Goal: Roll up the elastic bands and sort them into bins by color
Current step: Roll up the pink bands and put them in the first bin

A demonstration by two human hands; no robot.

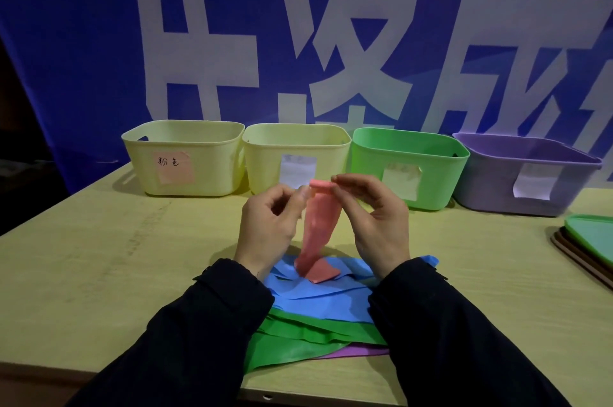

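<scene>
Nearest you on the desk [99, 257] lies the waiting pile: a purple band [358, 353] at the bottom, green bands [298, 340] over it, blue bands [318, 294] on top. The tail of the pink band [320, 224] rests on the blue ones, and from there its long axis rises almost straight up to your hands. Your left hand [268, 224] and right hand [378, 221] each pinch one end of the small roll already started at the band's top edge, so the roll lies crosswise between them, level, with the loose length hanging below. The rolling therefore has to travel downward along the band.

Beyond your hands stands the row of bins. The pink-labelled yellow bin [185, 158] is far left, so your left hand is the nearer one for the drop. The other yellow bin [298, 148], green bin [408, 158] and purple bin [524, 171] follow rightward.
</scene>
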